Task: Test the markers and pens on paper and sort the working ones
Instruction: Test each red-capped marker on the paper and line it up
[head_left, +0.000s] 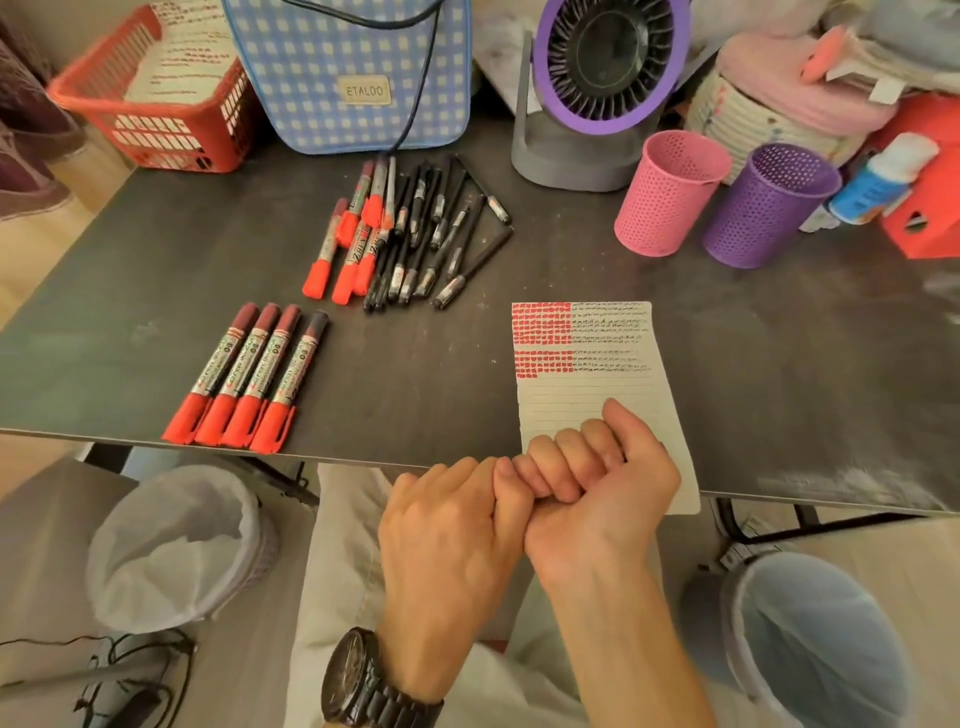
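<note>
A lined sheet of paper (587, 395) lies at the table's near edge, its top rows filled with red and black test marks. My right hand (597, 478) rests curled on the paper's lower part. My left hand (457, 530) is closed around the right hand's fingertips; no pen shows in either hand. Several red-capped markers (249, 374) lie side by side at the near left. A mixed pile of red markers (353, 234) and black pens (436, 244) lies in the middle of the table.
Pink cup (670, 192) and purple cup (769, 205) stand at the right. Behind are a fan (597, 98), a checked bag (358, 73) and a red basket (150, 98). Two lined bins stand on the floor, one left (182, 540) and one right (815, 639).
</note>
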